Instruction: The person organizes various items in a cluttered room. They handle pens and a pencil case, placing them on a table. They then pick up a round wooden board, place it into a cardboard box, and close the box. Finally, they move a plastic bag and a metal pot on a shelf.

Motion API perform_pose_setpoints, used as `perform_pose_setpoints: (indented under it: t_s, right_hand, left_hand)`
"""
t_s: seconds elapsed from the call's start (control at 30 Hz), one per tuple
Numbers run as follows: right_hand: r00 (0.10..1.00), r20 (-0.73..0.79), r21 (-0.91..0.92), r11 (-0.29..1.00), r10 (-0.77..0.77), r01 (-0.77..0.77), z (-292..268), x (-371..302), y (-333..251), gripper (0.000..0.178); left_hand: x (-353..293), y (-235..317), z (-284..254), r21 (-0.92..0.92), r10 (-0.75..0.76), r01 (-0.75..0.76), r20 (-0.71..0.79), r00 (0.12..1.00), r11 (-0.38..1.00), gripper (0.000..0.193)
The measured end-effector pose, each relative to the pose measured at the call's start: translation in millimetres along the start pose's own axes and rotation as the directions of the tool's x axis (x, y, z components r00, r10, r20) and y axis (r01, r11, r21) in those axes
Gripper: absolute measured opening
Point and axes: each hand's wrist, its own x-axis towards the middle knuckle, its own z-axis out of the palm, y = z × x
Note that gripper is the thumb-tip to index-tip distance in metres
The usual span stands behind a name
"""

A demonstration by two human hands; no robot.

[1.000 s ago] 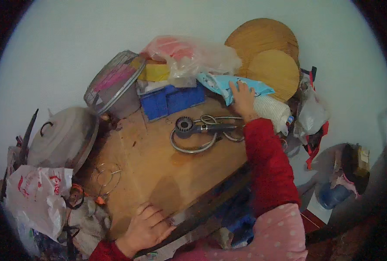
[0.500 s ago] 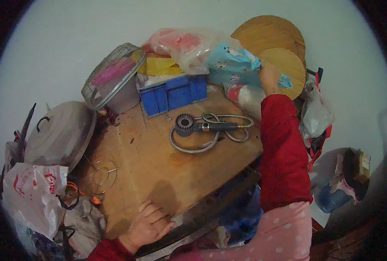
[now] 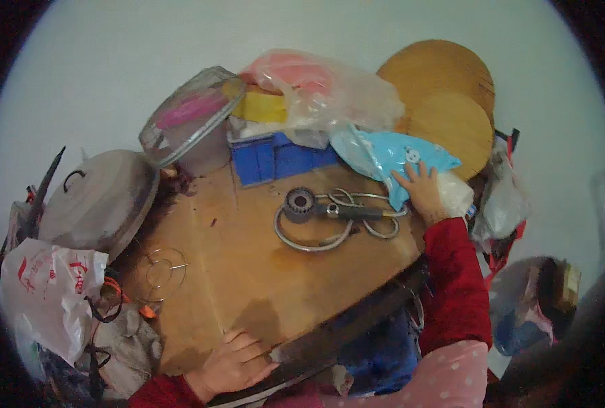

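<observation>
My right hand (image 3: 423,193) lies with its fingers spread against a light blue patterned plastic bag (image 3: 374,151) at the back right of the wooden table (image 3: 214,272). The bag has slumped to the front. A whitish translucent roll or stack (image 3: 455,195) shows beside that hand, partly hidden. Left of the hand rests a shower head (image 3: 301,202) with a black handle and a coiled metal hose (image 3: 302,247). At the table's front edge my left hand (image 3: 231,367) rests with its fingers stretched out, holding nothing.
Along the back stand a blue crate (image 3: 258,162), a clear bag with pink contents (image 3: 329,88), a covered bucket (image 3: 200,146) and round woven fans (image 3: 452,102). A large metal lid (image 3: 105,200), wire ring rack (image 3: 163,275) and white plastic bag (image 3: 47,292) sit left.
My right hand has come down and nearer, its fingers now spread instead of gripping the blue bag's top. The bag has sunk forward over the whitish roll. My left hand stays at the edge.
</observation>
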Motion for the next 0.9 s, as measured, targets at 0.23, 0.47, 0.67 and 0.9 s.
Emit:
perform_pose_setpoints:
  t_s: [0.23, 0.47, 0.67, 0.9]
  right_hand:
    - [0.985, 0.02, -0.172, 0.971, 0.171, -0.165, 53, 26, 25, 0.046]
    - [0.921, 0.389, 0.496, 0.849, -0.03, -0.181, -92, 158, 35, 0.062]
    - [0.946, -0.32, 0.476, 0.87, 0.038, 0.127, -105, 250, -55, 0.068]
    - [0.915, -0.254, 0.482, 0.861, 0.314, -0.162, -77, 296, -99, 0.073]
  left_hand:
    - [-4, -7, 6, 0.019, -0.078, 0.077, 0.069, 0.995, 0.997, 0.01]
    - [-4, -4, 14, 0.058, -0.188, 0.186, 0.015, 0.982, 0.981, 0.018]
    - [-6, -7, 24, 0.08, -0.27, 0.267, 0.03, 0.962, 0.96, 0.028]
    - [-15, -12, 26, 0.151, -0.277, 0.265, 0.072, 0.958, 0.953, 0.028]
